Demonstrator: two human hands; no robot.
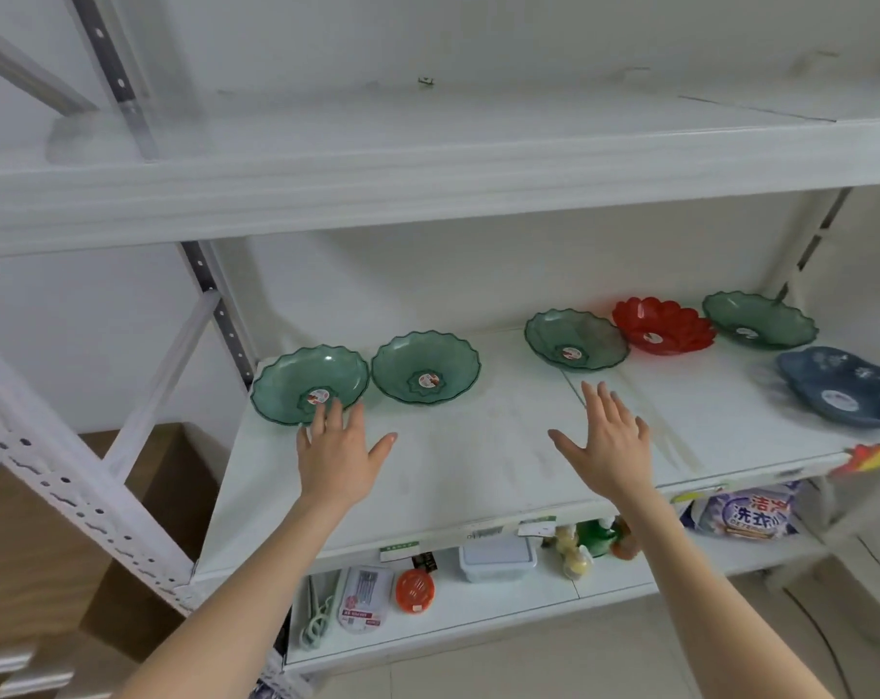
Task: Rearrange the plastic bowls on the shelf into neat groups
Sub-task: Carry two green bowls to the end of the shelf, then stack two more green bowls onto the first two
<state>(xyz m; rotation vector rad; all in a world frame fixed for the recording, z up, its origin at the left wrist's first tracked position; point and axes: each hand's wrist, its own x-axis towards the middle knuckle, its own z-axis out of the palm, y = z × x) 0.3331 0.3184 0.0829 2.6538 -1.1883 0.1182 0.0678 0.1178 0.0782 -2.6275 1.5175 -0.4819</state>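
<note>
Reaching over the white shelf with both hands flat, fingers spread apart and holding nothing: left hand at 7 o'clock, fingertips at the near rim of the leftmost green bowl; right hand at 5 o'clock, short of the third green bowl. Sitting just beside the leftmost, a second green bowl; farther toward 2 o'clock, a red bowl, a fourth green bowl and a blue dish.
</note>
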